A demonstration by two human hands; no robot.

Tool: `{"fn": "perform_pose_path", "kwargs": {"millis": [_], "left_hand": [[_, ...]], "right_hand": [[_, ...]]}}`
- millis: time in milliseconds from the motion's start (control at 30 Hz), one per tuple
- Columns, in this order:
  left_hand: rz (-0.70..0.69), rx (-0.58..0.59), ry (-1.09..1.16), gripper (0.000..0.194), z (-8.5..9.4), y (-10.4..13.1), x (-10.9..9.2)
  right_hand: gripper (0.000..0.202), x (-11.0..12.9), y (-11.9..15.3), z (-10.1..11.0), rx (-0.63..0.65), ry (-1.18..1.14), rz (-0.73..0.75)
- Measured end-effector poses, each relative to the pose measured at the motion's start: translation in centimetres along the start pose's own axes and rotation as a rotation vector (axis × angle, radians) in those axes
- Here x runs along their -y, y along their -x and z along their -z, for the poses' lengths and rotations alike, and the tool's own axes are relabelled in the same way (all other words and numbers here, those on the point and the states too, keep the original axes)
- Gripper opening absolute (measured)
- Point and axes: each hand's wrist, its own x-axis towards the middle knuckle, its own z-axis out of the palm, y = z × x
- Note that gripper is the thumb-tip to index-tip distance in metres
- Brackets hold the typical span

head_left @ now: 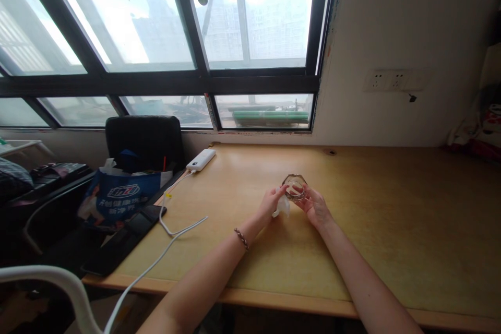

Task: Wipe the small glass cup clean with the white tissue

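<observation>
A small clear glass cup (294, 187) with a faceted rim is held above the middle of the wooden desk (391, 229). My right hand (316, 207) grips the cup from the right side. My left hand (269, 202) holds a crumpled white tissue (282, 207) pressed against the cup's left side. A braided bracelet (241, 238) circles my left wrist.
A white power bank (201, 159) lies at the desk's back left, its white cable (172, 229) running off the front edge. A black phone (125, 240) rests at the left edge. A blue printed bag (117, 198) sits on a black chair (144, 141). Wall sockets (387, 81) are at the right.
</observation>
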Motion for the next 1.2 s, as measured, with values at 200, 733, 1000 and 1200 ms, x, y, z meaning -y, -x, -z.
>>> {"fn": "perform_pose_path", "kwargs": {"millis": [200, 733, 1000, 1200], "left_hand": [[0.034, 0.038, 0.085, 0.052, 0.0, -0.3, 0.4], [0.060, -0.019, 0.072, 0.033, 0.0, 0.2, -0.2], [0.050, -0.054, 0.099, 0.031, 0.7, -0.2, 0.8], [0.049, -0.063, 0.066, 0.033, 0.5, -0.2, 0.8]], "right_hand": [[0.022, -0.2, 0.0, -0.2, 0.033, -0.038, 0.073], [0.040, -0.3, -0.4, 0.5, -0.114, 0.321, 0.226], [0.038, -1.0, 1.7, -0.8, -0.134, 1.365, 0.814], [0.022, -1.9, 1.5, -0.5, 0.025, 1.551, 0.801]]}}
